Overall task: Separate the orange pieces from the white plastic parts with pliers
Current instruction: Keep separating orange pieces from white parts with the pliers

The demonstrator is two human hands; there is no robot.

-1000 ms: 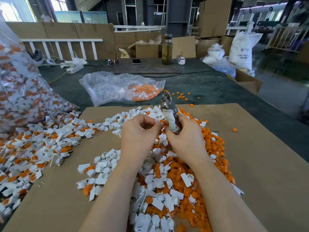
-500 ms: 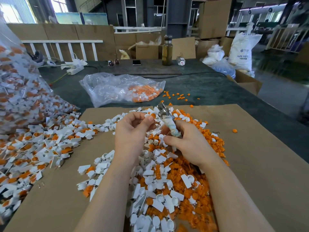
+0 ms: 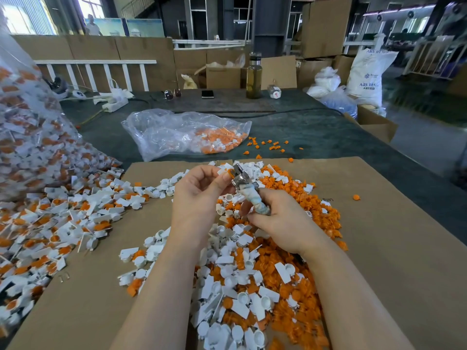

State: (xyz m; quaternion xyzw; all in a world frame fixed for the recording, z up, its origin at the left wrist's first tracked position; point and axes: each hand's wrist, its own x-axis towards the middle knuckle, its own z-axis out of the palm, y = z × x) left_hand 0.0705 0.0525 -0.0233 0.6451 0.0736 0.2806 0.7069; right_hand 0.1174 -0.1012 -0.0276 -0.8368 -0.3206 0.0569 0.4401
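Left hand [image 3: 199, 195] pinches a white part [image 3: 223, 172] at the pliers [image 3: 243, 184] (handles wrapped), gripped by right hand [image 3: 283, 221].

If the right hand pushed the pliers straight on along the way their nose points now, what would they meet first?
The right hand aims the pliers up and left at the white part pinched by the left hand; that comes first, seemingly already at the tip.

Table [image 3: 316, 137], dark green top. Cardboard sheet [image 3: 391, 248] on near half. Beyond it, on the green: clear plastic bag [image 3: 177, 132] w/ orange pieces, loose orange bits [image 3: 270, 145], phone [image 3: 207, 94], sunglasses [image 3: 172, 93], bottle [image 3: 254, 77], power strip [image 3: 115, 105].
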